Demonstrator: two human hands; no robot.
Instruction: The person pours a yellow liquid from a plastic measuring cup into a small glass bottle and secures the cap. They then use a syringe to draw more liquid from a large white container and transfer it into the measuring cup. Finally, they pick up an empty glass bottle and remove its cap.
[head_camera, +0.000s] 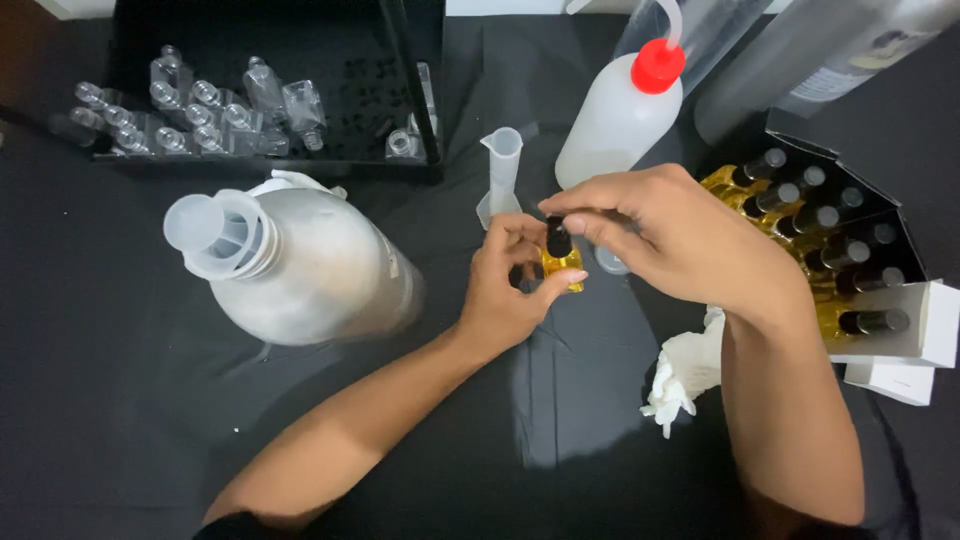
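Small square glass bottle, amber liquid, sits mid-bench on black cloth. Left hand clamped round its body; right hand pinches the black cap. Bottle base hidden. Big frosted jug lies left; clear measuring cylinder behind.

Metal canister; wash bottle; measuring cylinder

The single head camera is looking steeply down from above the person's own forearms, close over the black table. It is facing away from the body toward the far edge, taking in the tray at top left and the box at right.
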